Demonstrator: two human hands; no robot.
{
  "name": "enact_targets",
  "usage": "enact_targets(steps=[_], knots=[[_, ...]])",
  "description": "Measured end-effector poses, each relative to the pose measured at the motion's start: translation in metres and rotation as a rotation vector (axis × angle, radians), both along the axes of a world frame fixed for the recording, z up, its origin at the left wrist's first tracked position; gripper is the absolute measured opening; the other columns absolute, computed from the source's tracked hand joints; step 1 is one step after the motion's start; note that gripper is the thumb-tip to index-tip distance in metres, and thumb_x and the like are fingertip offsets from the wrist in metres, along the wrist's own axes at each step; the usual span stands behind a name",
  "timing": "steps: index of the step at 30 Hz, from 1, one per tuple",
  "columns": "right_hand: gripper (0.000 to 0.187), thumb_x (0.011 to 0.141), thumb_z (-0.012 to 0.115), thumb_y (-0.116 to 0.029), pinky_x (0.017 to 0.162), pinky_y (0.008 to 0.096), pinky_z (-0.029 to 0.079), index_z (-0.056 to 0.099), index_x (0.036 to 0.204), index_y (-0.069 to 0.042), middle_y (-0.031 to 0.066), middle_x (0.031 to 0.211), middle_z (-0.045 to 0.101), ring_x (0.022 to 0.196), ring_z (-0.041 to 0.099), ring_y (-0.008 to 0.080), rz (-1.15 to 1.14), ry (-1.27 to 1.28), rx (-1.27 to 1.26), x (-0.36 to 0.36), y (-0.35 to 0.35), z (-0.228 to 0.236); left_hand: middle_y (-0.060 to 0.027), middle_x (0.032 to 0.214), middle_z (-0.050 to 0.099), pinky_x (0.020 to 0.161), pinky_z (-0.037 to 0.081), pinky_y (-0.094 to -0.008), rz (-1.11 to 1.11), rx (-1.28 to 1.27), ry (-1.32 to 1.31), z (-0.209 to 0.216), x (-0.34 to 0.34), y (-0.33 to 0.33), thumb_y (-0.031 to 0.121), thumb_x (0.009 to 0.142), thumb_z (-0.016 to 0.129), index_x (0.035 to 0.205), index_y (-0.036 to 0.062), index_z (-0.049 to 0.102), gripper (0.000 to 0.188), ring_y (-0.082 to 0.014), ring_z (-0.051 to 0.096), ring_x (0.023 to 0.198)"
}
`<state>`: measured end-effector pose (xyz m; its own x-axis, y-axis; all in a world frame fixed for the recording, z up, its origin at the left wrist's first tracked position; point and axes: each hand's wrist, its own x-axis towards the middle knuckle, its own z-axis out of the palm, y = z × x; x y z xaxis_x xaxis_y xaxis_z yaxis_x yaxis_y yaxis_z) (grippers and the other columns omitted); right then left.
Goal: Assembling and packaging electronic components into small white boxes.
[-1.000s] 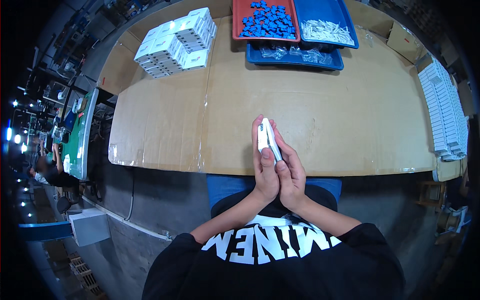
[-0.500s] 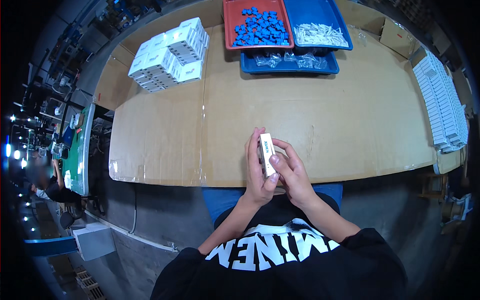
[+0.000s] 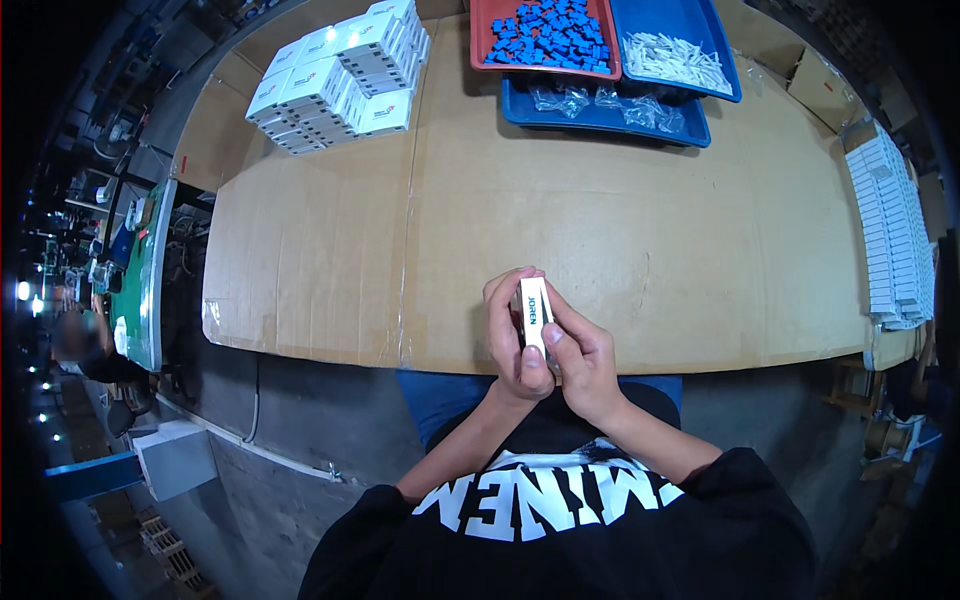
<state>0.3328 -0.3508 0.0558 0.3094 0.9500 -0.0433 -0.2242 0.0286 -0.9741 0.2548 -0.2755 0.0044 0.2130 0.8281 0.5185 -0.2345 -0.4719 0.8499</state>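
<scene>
A small white box [image 3: 534,312] with dark print on its narrow side stands tilted between my two hands, just above the table's near edge. My left hand [image 3: 512,340] is wrapped round its left side, thumb near the lower end. From the right, my right hand [image 3: 585,360] closes on it, with the thumb pressed by the lower right edge and the fingers behind. The palms and fingers hide most of the box's broad faces.
Stacked white boxes [image 3: 318,85] stand at the back left of the cardboard-covered table [image 3: 300,250]. At the back, a red tray [image 3: 480,40] holds blue parts, a blue tray [image 3: 728,60] white pieces, and a lower blue tray [image 3: 520,112] clear bags. White boxes [image 3: 890,235] line the right.
The view has shifted slightly, so the trays sit further right and higher. Both hands keep hold of the box, which now stands straighter; the left thumb has moved a little lower.
</scene>
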Motion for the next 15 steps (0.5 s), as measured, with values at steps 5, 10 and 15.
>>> enact_targets(steps=[5,10,15], knots=[[0.053,0.104,0.056,-0.009,0.105,0.0307,0.047,0.044,0.154,0.006,0.0188,0.145,0.059,0.127,0.058,0.0190,-0.032,-0.064,0.060,0.000,0.002,-0.005,-0.0230,0.127,0.052,0.094,0.048,-0.0403,-0.021,-0.069,-0.045,0.001,0.002,-0.003,0.061,0.095,0.042,0.136,-0.0101,0.047,0.083,-0.0293,0.057,0.112],[0.053,0.107,0.054,-0.015,0.107,0.0328,0.045,0.043,0.155,0.004,0.0182,0.146,0.057,0.127,0.059,0.0222,-0.027,-0.146,0.089,0.003,0.000,-0.005,-0.0202,0.127,0.053,0.103,0.043,-0.0409,-0.058,-0.156,-0.082,0.003,0.002,-0.007,0.067,0.092,0.044,0.137,-0.0078,0.045,0.087,-0.0267,0.054,0.117],[0.053,0.109,0.054,-0.020,0.110,0.0331,0.042,0.043,0.157,0.000,0.0157,0.150,0.053,0.134,0.053,0.0224,0.002,0.062,-0.095,0.014,0.010,0.003,-0.0230,0.143,0.045,0.108,0.042,-0.0451,-0.112,-0.126,-0.005,0.004,0.006,0.001,0.084,0.091,0.046,0.159,-0.0086,0.019,0.118,-0.0312,0.049,0.129]])
